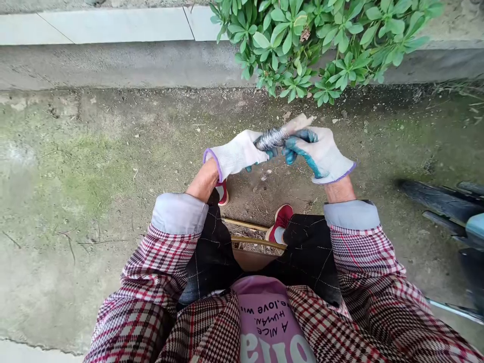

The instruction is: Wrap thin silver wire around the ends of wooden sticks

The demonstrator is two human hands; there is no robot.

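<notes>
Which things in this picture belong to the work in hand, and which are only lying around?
Apparently in use:
wire, in the left hand
pale piece, at the right hand
gloves, worn on both hands

Just lying or standing about:
twigs
shrub
tyre, at the right

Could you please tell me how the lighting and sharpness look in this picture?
In the head view, the light is soft and even, without hard-edged shadows; there, small glints show on the silvery windings in the left hand; at the head view's right edge, the dark tyre looks smeared and stretched, while the green leaves look fairly crisp.
</notes>
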